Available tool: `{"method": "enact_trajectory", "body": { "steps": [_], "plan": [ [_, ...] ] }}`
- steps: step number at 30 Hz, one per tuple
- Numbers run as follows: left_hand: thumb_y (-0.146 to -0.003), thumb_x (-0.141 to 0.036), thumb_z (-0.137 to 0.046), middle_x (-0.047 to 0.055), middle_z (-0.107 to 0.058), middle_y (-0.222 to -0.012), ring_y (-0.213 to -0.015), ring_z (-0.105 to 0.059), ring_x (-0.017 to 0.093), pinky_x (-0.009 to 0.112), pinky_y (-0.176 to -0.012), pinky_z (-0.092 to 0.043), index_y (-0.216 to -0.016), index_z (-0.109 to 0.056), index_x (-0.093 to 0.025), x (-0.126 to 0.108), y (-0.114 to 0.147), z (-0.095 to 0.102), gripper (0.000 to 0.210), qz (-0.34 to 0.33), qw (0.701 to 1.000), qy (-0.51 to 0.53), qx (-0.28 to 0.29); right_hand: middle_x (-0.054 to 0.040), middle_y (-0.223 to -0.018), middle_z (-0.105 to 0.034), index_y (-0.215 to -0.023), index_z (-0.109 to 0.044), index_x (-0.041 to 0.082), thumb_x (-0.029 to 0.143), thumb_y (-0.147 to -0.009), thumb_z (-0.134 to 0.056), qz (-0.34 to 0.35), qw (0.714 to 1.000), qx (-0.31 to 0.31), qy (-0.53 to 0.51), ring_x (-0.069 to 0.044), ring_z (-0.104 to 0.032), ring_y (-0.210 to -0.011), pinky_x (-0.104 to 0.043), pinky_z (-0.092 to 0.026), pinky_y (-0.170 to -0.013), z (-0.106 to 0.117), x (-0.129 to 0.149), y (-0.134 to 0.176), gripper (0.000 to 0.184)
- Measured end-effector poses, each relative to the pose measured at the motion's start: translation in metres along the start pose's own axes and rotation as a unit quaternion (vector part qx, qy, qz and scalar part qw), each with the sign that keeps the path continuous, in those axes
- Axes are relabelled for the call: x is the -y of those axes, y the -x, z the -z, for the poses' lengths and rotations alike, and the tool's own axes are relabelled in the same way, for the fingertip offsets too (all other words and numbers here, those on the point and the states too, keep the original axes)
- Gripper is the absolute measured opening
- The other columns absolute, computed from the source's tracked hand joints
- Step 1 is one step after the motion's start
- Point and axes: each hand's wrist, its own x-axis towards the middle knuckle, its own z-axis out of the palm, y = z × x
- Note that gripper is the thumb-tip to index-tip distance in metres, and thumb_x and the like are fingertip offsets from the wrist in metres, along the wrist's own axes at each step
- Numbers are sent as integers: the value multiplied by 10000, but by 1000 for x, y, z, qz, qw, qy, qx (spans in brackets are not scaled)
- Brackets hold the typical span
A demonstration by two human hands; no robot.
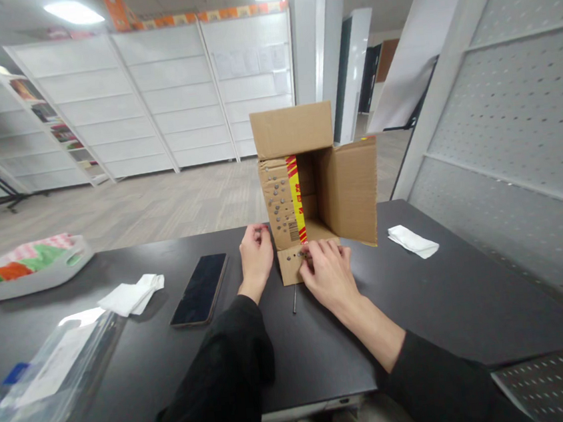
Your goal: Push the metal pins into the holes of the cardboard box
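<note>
A cardboard box (278,178) stands on the table with its open side toward me and its flaps spread. Several small grey round heads, like screws, dot its left panel beside a yellow-and-red tape strip (296,199). My left hand (256,257) is closed beside the box's lower left edge, its fingertips pinched together; whatever they hold is too small to make out. Over the lower front flap (291,274) my right hand (328,270) is closed, fingertips at the small grey heads there; its grip is hidden. A thin metal rod (294,300) lies below the flap.
A black phone (200,290) lies left of my left hand. Farther left are folded white tissues (132,295), a clear plastic case (52,376) and a white basket (82,255) with coloured cloth. Another tissue (413,241) lies right of the box, near a perforated panel (515,133).
</note>
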Motion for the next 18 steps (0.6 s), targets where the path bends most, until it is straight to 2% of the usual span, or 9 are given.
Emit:
{"method": "enact_trajectory", "body": {
  "steps": [7,18],
  "plan": [
    [-891,-343,-499,7,-625,-655,-597,-576,129,224,-559,-394,-881,-591,-180,3,-1,0,188,-3,1000,-1,-1,-71,-964,-629,-1015,-609,215,191,-873,-491,18,1000,16,-3,-257,-512,-977,-380,-293,-806,0,1,0,186],
    [-886,-346,-504,16,-642,-678,-603,-584,131,222,-557,-395,-884,-596,-178,4,-1,-1,192,-7,1000,8,-1,-63,-964,-634,-974,-593,213,163,-868,-493,37,999,16,-15,-252,-525,-963,-373,-294,-791,-4,-1,0,153]
  ]
}}
